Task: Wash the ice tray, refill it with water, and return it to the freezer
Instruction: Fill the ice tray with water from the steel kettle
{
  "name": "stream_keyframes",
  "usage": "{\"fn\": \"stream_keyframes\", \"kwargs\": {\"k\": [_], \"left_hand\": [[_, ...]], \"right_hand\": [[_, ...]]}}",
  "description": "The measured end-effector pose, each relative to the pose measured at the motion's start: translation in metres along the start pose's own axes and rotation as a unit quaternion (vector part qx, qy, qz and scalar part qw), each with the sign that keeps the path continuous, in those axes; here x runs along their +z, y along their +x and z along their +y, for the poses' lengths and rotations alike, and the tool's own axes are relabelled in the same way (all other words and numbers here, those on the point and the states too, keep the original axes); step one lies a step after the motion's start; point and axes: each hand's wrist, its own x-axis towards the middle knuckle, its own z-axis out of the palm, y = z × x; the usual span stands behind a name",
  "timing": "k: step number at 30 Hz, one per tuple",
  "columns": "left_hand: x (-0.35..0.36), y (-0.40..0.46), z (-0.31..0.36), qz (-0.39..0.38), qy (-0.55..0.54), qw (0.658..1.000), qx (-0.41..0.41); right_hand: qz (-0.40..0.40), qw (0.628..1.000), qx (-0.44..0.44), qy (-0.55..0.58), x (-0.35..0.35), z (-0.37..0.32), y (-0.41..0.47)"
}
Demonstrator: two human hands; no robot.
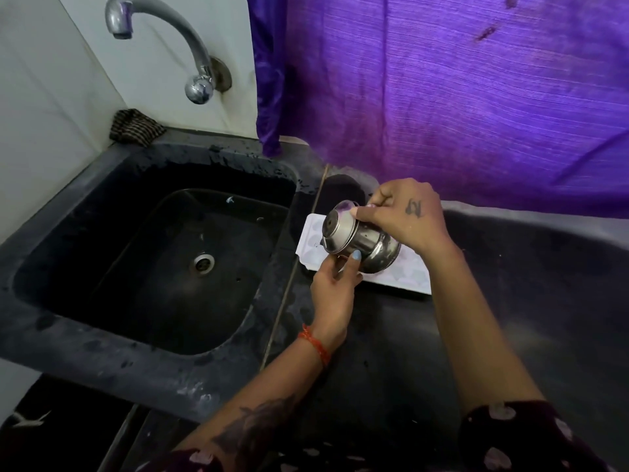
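1. While it lies flat at the counter's edge beside the sink, the white ice tray takes water.
2. Both hands' fingers curl around a tilted steel pot: left hand below, right hand above.
3. Filled, the light, likely flexible tray will probably slosh; gripping both short ends seems safest.

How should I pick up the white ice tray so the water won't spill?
Grip the ice tray by its two short ends, one hand each, coming in from the sides. It lies flat on the counter, long and shallow, so holding both ends likely keeps it level.
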Motion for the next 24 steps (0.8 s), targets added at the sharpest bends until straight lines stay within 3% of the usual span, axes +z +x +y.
{"fn": "stream_keyframes", "kwargs": {"k": [24], "left_hand": [[0.0026,-0.0009,0.0032,0.001,-0.012,1.000,0.001]], "right_hand": [[0.000,1.000,0.007,0.010,-0.0007,0.0024,-0.0004]]}}
